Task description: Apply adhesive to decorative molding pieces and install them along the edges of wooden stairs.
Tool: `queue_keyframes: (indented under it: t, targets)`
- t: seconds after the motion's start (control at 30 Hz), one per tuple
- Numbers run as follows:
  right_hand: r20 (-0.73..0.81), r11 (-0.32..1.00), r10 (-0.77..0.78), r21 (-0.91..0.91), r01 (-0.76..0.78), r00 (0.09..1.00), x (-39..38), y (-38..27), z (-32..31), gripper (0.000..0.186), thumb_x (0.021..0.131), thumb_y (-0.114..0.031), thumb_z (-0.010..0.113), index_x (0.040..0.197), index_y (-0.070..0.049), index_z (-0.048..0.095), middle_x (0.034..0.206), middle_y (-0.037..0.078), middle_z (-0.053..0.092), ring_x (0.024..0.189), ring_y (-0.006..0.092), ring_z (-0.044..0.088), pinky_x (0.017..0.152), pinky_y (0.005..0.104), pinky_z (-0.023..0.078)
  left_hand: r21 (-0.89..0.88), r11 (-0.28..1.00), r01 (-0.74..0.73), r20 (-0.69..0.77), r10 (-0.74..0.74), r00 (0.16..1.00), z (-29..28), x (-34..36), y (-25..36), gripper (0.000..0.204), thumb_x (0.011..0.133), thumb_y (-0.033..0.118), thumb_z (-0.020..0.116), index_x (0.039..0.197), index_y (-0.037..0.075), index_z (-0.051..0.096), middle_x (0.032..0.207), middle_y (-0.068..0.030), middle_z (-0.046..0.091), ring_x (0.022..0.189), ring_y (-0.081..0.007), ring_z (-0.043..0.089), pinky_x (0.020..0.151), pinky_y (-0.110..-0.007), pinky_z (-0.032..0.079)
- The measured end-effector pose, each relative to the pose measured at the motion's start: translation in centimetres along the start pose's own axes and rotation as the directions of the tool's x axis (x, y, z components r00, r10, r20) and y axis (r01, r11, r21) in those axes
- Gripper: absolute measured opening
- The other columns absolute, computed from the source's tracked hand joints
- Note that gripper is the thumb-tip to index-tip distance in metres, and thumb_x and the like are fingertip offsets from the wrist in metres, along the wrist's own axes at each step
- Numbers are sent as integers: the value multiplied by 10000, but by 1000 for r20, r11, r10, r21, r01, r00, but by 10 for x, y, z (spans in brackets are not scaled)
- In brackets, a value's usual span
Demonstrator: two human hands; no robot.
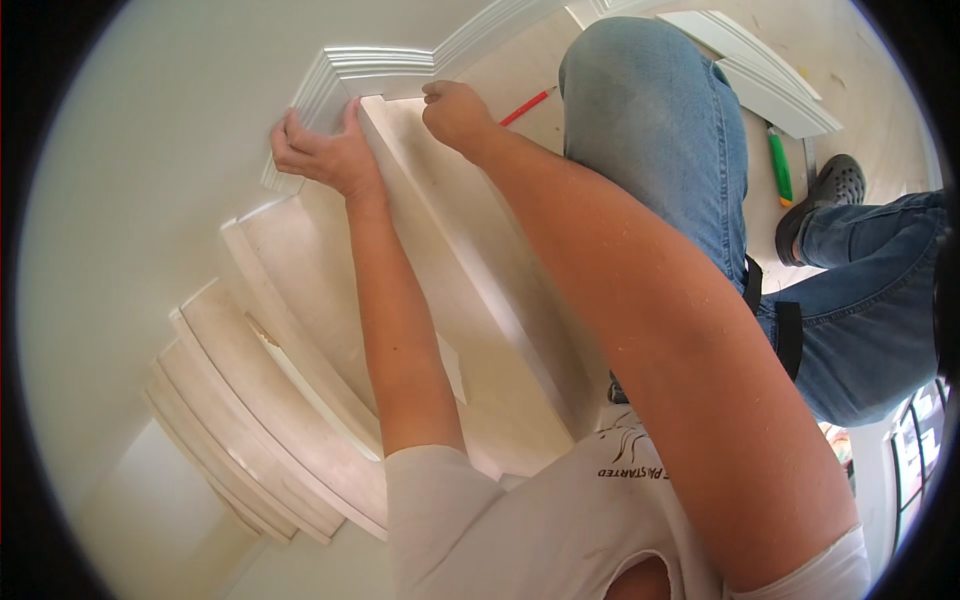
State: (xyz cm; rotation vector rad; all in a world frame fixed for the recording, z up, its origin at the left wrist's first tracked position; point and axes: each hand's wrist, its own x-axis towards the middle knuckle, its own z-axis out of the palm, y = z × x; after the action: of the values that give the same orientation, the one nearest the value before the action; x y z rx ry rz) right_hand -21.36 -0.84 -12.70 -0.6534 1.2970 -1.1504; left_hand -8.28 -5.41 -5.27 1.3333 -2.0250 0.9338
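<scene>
White ridged skirting board (380,66) runs along the foot of the wall and turns corners beside the stair edge. My left hand (330,155) grips its short left piece, fingers on one side and thumb on the other, just above a stair step (310,255). Close to the board's inner corner, my right hand (458,115) is closed, its thumb and fingertips pinched together at the board's lower edge. Whatever sits in that pinch is too small to make out. A red pencil (528,106) lies on the floor just right of my right hand.
Curved pale steps (250,430) descend at the lower left, with a loose white strip (300,375) on one. Cut lengths of white skirting (770,90) lie at the upper right. Near my grey clog (838,182) lie a green-handled tool (779,168) and a metal strip (810,160).
</scene>
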Motion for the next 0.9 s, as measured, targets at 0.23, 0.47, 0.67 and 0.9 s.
queue_keyframes:
  t: [0.23, 0.47, 0.67, 0.9]
  targets:
    - [-88, 997, 52, -56, -57, 995, 13, 14, -2, 487, 806, -107, 552, 1272, 14, 621, 1235, 256, 644, 1202, 375, 592, 1023, 420, 461, -19, 998, 63, 12, -62, 998, 1, -3, 1, 902, 577, 205, 975, 1283, 82, 428, 1319, -95, 359, 1162, -341, 390, 951, -459, 440]
    - [-108, 994, 109, -5, -110, 988, 25, 20, 5, 484, 812, -85, 555, 1287, -12, 620, 1264, 224, 641, 1212, 362, 589, 1042, 408, 450, -65, 987, 147, 89, -141, 986, 2, -2, 8, 877, 628, 200, 950, 1295, 63, 399, 1339, -122, 334, 1262, -348, 334, 1043, -469, 416]
    - [-45, 973, 217, 88, -212, 975, 18, 14, 10, 547, 807, 33, 439, 1331, 0, 594, 1323, 214, 619, 1245, 347, 572, 1055, 369, 441, -29, 989, 142, 74, -139, 987, -3, -3, 0, 857, 628, 205, 949, 1279, 57, 411, 1332, -137, 327, 1258, -358, 336, 1043, -478, 416]
    - [-114, 977, 171, 150, -153, 979, 25, 30, 17, 513, 816, 56, 419, 1265, -15, 655, 1271, 198, 653, 1193, 326, 601, 1007, 353, 463, -98, 976, 194, 88, -185, 979, 1, -2, 7, 844, 632, 198, 946, 1276, 63, 418, 1321, -141, 324, 1247, -354, 346, 1034, -484, 422]
